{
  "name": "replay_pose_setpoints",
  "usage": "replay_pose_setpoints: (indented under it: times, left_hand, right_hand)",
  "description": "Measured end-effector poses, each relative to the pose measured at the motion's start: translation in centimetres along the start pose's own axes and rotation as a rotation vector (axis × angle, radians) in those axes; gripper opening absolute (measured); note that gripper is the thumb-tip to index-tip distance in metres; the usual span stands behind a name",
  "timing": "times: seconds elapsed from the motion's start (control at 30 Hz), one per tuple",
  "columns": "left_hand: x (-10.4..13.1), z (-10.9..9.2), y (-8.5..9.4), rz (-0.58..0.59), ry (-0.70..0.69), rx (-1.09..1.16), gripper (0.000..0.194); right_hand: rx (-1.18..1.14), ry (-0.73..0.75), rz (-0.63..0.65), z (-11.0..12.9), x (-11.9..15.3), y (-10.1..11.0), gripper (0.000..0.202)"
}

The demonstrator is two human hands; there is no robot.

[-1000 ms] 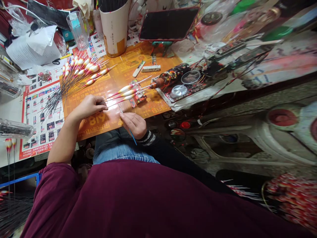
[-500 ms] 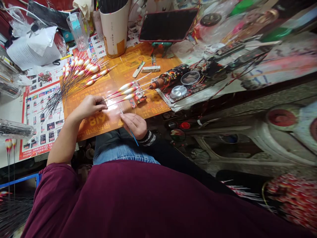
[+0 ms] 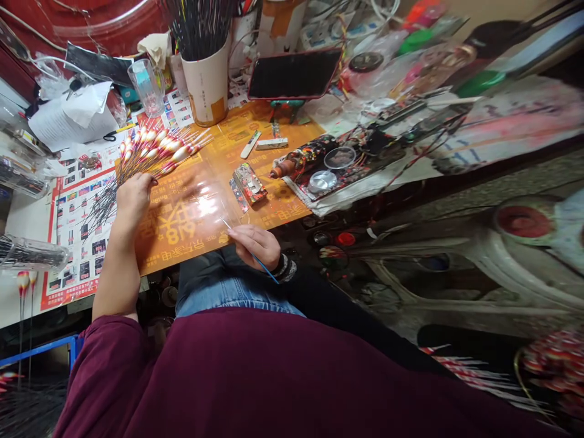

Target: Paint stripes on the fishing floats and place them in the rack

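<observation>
My left hand (image 3: pixel 134 196) is at the near side of a pile of fishing floats (image 3: pixel 157 146), red, yellow and white with thin dark stems. Its fingers are closed at the floats' stems; which floats it grips is partly hidden. The pile lies fanned out on the table, its bodies pointing away from me. Near the table's front edge, my right hand (image 3: pixel 255 246) is closed around a thin brush (image 3: pixel 268 273) with a blue handle. The brush's pale tip sticks out to the left, above the orange sheet (image 3: pixel 182 243).
A paint-spattered small block (image 3: pixel 250 184) lies beyond my right hand. Past it are a dark-handled tool (image 3: pixel 310 152) and small clear dishes (image 3: pixel 323 181). A phone (image 3: pixel 294 74) on a stand and a tall white cup (image 3: pixel 206 85) of dark rods stand at the back.
My left hand has moved left with several floats, from the middle of the orange sheet to the pile. My right hand keeps the brush near the front edge. The camera view has shifted slightly.
</observation>
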State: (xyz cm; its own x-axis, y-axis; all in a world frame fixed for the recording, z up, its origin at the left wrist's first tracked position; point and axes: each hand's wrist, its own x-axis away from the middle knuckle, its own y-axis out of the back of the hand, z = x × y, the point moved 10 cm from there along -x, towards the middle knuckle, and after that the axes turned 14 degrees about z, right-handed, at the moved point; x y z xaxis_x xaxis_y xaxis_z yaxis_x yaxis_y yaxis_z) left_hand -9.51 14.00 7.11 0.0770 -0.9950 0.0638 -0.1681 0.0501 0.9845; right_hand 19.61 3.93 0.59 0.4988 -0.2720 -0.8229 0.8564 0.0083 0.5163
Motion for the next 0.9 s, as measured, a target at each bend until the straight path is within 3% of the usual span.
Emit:
replay_pose_setpoints:
  times: [0.1, 0.23, 0.43, 0.57, 0.7, 0.8, 0.9]
  left_hand:
    - [-0.9, 2.7, -0.3, -0.006, 0.12, -0.064, 0.028]
    - [-1.7, 4.0, -0.5, -0.002, 0.146, -0.136, 0.032]
    - [-3.4, 5.3, -0.7, 0.012, 0.194, -0.246, 0.033]
    - [-3.6, 4.6, -0.5, 0.022, 0.173, -0.268, 0.032]
    - [-2.1, 1.9, 0.0, 0.047, 0.132, -0.26, 0.033]
    - [-1.3, 0.0, -0.7, 0.153, 0.092, -0.253, 0.034]
    - [-1.1, -0.3, -1.7, 0.249, 0.112, -0.215, 0.032]
  right_hand:
    - [0.013, 0.007, -0.01, 0.2, 0.0, 0.6, 0.052]
    - [0.055, -0.032, -0.042, -0.3, -0.1, 2.0, 0.048]
    - [0.209, -0.121, -0.086, -1.8, 0.2, 7.0, 0.04]
    - [0.359, -0.383, -0.144, -3.6, 0.5, 12.2, 0.025]
    - [0.341, -0.611, -0.256, -5.3, 1.1, 16.6, 0.026]
    - [0.294, -0.73, -0.232, -7.4, 1.4, 17.7, 0.029]
    - [0.266, -0.782, -0.142, -9.8, 1.5, 17.2, 0.029]
